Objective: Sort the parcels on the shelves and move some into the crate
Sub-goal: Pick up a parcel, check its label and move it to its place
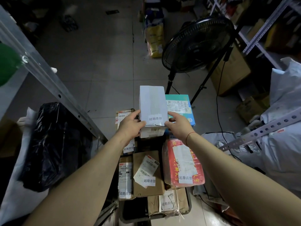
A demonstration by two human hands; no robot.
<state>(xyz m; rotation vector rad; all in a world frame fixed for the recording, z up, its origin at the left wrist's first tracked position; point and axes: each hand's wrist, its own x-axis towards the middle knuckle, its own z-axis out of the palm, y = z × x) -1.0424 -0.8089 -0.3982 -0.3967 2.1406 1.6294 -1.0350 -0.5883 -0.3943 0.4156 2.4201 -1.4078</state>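
1. Right now both hands hold a white box (153, 105) above the parcels already packed in the crate (189, 204), near the far end of the load.
2. Fingers of the left hand (130, 126) curl round the box's left near corner, thumb on top; the right hand (178, 123) mirrors it on the right near corner, fingers wrapped along the side. Both grips are partial, closed only on the near end.
3. The far end of the box is unsupported, so it could tip forward out of the hands if either grip loosens.
4. Just right of the box lies a teal box (180, 108); nearer sits a red parcel (184, 165) and, to its left, a brown carton (148, 173) with a loose label. These tops look uneven, so the white box may rock or slide off once set down.
5. A black fan (197, 44) stands on the floor beyond the crate, its cable (219, 115) trailing down the right side. A box falling far or right could strike the stand or snag that cable.
6. A black bag (48, 144) sits well to the left, against a metal shelf post (53, 85).
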